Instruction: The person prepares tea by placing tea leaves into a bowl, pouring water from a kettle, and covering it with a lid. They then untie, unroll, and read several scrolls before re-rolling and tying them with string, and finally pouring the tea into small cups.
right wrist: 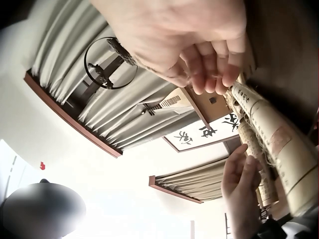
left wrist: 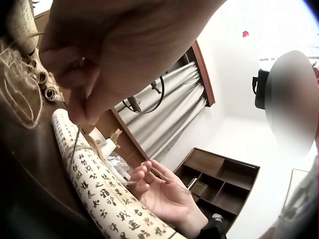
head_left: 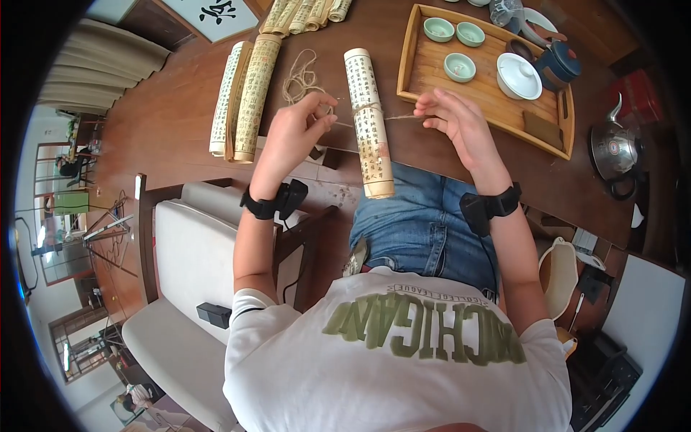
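A rolled calligraphy scroll (head_left: 372, 140) lies lengthwise between the two hands, its lower end past the table edge above the lap. Thin twine (head_left: 367, 106) goes round its middle. On the scroll's left, the left hand (head_left: 299, 129) pinches one strand, which in the left wrist view runs taut from the fingertips to the scroll (left wrist: 107, 189). To the right, the other strand stretches to the right hand (head_left: 461, 129), held between its thumb and bent fingers. A loose tangle of twine (head_left: 299, 79) sits beyond the left hand.
Other rolled scrolls (head_left: 245, 101) lie to the left, with more (head_left: 309, 14) at the far edge. A wooden tray (head_left: 407, 72) at right carries green cups (head_left: 459, 67) and a white lidded bowl (head_left: 518, 78). A metal kettle (head_left: 614, 151) stands beyond it. A pale chair (head_left: 191, 245) is at left.
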Demonstrator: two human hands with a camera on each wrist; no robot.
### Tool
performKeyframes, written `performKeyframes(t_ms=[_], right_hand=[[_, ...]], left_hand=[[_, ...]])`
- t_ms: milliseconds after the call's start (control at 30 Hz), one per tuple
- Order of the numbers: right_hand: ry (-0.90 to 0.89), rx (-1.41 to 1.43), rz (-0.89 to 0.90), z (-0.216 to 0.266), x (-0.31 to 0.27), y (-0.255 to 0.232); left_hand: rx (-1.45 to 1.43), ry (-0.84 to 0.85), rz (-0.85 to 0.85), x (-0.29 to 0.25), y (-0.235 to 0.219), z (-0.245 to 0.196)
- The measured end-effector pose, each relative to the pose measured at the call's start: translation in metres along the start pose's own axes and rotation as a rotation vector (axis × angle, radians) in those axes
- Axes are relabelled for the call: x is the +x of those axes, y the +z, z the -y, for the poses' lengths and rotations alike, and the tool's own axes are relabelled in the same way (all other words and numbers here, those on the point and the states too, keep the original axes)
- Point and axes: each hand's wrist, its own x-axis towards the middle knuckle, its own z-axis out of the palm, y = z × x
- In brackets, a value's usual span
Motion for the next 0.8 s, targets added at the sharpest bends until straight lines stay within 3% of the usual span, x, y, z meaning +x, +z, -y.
performKeyframes(t_ms=[167,267,400,600,733,800], right_hand=[[-0.033,-0.190,0.090,0.022,0.011,0.023],[-0.149,-0.458,0.218,0.024,0.035,0.036],[-0.101,-0.584,0.325,0.016,0.060,0.055],[-0.023,-0.535,0.345,0.008,0.067,0.062],[-0.032,-0.498,0.366,0.018,0.065,0.055],[-0.053,-0.479,0.380,0.022,0.064,0.055]], left_hand=[[0.096,0.113,-0.016,0.021,-0.015,-0.012],[0.105,0.167,-0.020,0.034,-0.017,-0.022],[0.027,0.209,-0.024,0.047,-0.009,-0.024],[-0.202,0.215,-0.099,0.052,0.005,-0.023],[-0.551,0.169,-0.065,0.059,0.009,-0.009],[-0.575,0.186,0.025,0.065,0.011,0.000]])
